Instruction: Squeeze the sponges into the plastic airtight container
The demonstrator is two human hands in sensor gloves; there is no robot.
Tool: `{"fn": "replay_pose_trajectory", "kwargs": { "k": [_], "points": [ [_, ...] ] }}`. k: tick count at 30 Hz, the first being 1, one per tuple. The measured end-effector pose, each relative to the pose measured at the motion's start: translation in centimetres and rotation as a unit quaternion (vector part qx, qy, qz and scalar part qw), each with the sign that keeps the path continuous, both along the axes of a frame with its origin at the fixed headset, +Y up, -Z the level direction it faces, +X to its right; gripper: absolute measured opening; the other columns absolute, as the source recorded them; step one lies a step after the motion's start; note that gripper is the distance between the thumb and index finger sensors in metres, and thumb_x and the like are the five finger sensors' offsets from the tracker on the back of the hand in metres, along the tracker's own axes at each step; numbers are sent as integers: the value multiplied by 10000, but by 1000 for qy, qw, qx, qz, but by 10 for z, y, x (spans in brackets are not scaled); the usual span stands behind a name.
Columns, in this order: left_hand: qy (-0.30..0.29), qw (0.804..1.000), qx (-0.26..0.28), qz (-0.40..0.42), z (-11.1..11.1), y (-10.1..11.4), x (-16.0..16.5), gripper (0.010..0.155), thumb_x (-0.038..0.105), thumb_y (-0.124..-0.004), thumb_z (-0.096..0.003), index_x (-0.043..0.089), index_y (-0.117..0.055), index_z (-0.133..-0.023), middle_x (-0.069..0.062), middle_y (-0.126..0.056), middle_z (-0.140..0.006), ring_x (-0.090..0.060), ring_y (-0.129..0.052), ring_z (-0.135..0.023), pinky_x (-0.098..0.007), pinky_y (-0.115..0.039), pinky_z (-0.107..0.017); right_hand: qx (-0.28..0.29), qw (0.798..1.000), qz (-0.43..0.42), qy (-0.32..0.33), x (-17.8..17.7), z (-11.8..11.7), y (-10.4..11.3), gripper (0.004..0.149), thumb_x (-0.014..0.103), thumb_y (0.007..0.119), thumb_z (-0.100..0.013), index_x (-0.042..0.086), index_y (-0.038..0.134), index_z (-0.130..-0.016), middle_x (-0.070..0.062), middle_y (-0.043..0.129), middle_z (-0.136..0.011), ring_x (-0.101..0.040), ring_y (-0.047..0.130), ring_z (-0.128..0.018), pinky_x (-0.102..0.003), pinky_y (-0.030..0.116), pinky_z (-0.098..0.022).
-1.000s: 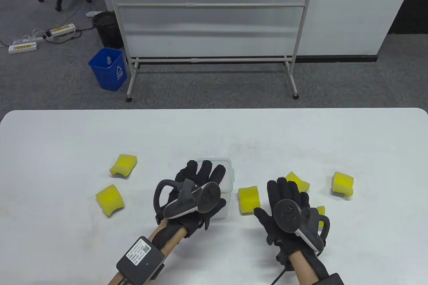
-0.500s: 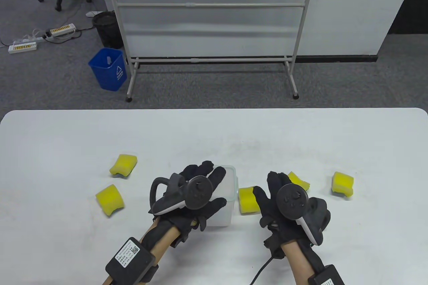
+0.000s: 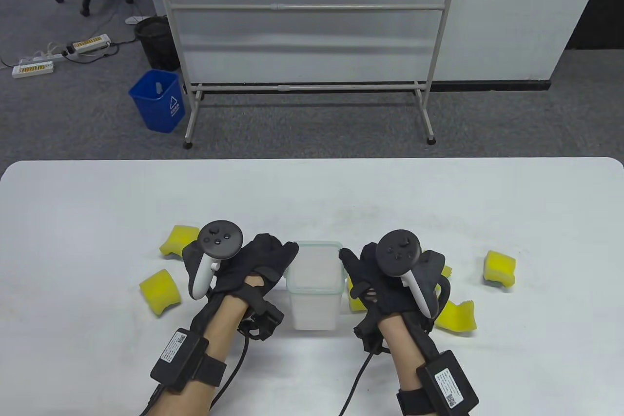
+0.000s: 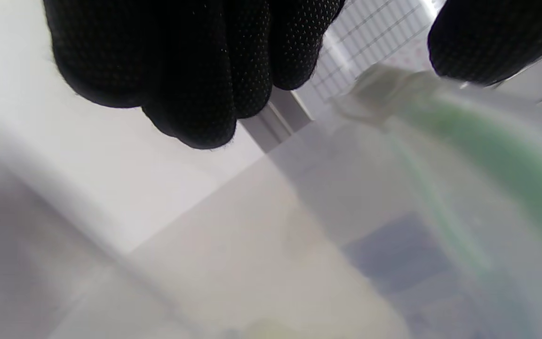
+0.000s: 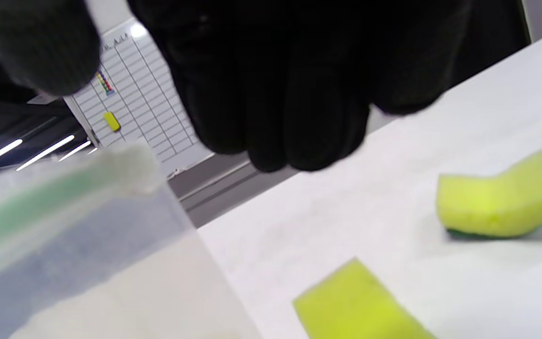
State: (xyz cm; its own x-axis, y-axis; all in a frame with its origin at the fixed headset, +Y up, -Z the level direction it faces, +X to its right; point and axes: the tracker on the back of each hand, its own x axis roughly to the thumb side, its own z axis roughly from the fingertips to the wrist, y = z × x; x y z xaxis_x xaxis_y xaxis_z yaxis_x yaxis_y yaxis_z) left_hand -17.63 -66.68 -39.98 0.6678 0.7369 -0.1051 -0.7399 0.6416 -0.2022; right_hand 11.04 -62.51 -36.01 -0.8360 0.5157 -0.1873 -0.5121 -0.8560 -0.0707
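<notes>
Stood upright near the table's [image 3: 97, 201] front middle: container [image 3: 313, 284], lid on, green seal under its rim. Flanked by both hands. Left hand [image 3: 253, 262] against its left side, fingers [image 4: 191, 70] bunched together beside the near wall, thumb [image 4: 492, 40] up at the rim. Right hand [image 3: 385, 279] against its right side, fingers [image 5: 290, 94] curled close just beside the corner. Couldn't tell whether either hand truly clamped it. Lay scattered around: yellow sponges [image 3: 160, 291], two to the left, others right [image 3: 499, 267], one just behind the right hand [image 3: 457, 316].
</notes>
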Motion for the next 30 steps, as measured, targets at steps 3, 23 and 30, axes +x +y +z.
{"fn": "replay_pose_trajectory", "kwargs": {
  "k": [3,23,30],
  "points": [
    [-19,1000,-6,-1,-4,-4,-2,714,714,-727,-433,165,-740,-891,-100,-929,-763,-248,-1031,-508,-384,-920,-379,-28,999,-10,13,-1,-7,-10,733,692,770,-401,132,920,-851,-140,977,-800,-320,997,-610,-499,777,-530],
    [-37,989,-20,144,-11,-28,-4,488,653,-817,-431,191,-935,-533,40,-1022,-318,-106,-1037,-145,-327,-942,-167,-51,965,-249,65,14,-23,-46,439,592,901,-394,180,1002,-506,-51,1045,-456,-199,1008,-316,-440,838,-383],
    [-19,993,-3,115,-7,-21,-4,486,646,-814,-435,187,-945,-526,37,-1028,-297,-103,-1037,-123,-324,-944,-146,-6,984,-171,44,8,-16,-33,436,579,890,-402,171,1009,-495,-52,1047,-441,-196,1009,-305,-436,841,-379]
  ]
}}
